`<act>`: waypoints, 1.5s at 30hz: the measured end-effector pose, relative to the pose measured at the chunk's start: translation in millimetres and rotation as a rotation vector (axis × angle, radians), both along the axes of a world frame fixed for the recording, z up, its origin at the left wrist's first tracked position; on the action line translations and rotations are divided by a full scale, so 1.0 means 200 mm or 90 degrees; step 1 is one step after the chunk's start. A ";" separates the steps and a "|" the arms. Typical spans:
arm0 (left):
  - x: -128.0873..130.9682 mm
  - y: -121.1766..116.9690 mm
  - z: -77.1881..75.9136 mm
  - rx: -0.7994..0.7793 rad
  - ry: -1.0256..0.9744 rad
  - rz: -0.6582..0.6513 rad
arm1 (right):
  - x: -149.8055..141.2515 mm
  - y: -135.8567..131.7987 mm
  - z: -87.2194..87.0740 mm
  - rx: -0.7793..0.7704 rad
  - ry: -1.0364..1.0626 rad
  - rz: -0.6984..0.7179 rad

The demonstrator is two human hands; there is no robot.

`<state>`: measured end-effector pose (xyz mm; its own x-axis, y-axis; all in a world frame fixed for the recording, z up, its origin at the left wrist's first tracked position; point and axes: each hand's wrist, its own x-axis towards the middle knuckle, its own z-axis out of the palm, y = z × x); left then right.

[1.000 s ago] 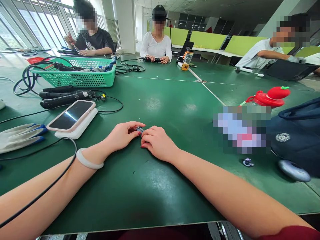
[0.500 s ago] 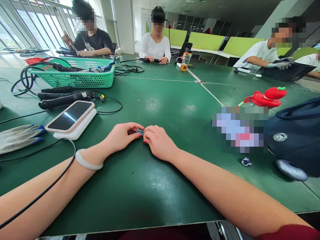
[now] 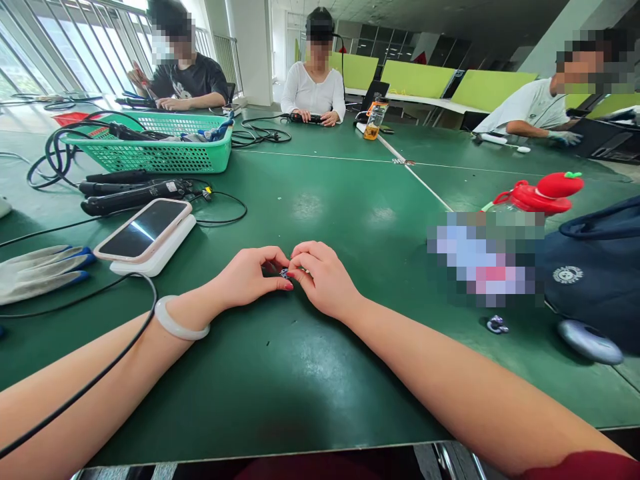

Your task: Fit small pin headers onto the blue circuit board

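A small, shiny silver-blue piece [image 3: 284,273] shows between my fingertips, just above or on the green table; most of it is covered, so its kind is unclear. My left hand [image 3: 249,275] curls around its left side, thumb below and bent forefinger above. From the other side, my right hand [image 3: 323,277] pinches at it with thumb and fingers pressed together. The fingertips of both hands nearly meet. A white bangle [image 3: 177,321] circles my left wrist, and a black cable [image 3: 115,360] crosses that forearm.
Left are a phone [image 3: 145,230] on a white box [image 3: 165,257], a work glove [image 3: 40,273], black handheld devices [image 3: 135,193] and a green basket [image 3: 165,157]. Right lie a small shiny curled object [image 3: 497,325], an oval case [image 3: 590,341] and a dark bag [image 3: 595,267]. Several people sit around.
My fingers have shifted around the small piece: the left thumb has dropped lower and the right fingers have lifted and spread over it, covering more. Across the table, a gloved co-worker's hands have moved.
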<state>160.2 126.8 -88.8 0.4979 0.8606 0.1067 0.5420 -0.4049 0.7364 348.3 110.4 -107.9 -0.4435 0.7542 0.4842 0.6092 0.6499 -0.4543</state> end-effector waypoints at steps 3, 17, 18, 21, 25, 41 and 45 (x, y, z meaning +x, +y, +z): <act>-0.01 0.01 -0.01 0.008 0.006 0.017 | 0.02 0.01 0.00 0.006 0.010 -0.002; -0.01 0.03 -0.02 0.005 0.017 0.094 | 0.05 0.04 -0.05 -0.090 -0.056 -0.120; -0.01 0.03 -0.02 0.005 0.017 0.093 | 0.06 0.05 -0.05 -0.096 -0.058 -0.137; -0.01 0.03 -0.02 0.007 0.017 0.087 | 0.07 0.06 -0.06 -0.096 -0.060 -0.155; -0.01 0.03 -0.02 0.005 0.021 0.080 | 0.07 0.07 -0.06 -0.107 -0.069 -0.158; -0.01 0.02 -0.02 -0.005 0.024 0.062 | 0.14 0.09 0.00 -0.158 -0.127 -0.095; -0.01 0.02 -0.01 0.004 0.047 0.058 | 0.12 0.09 -0.02 -0.109 -0.183 -0.094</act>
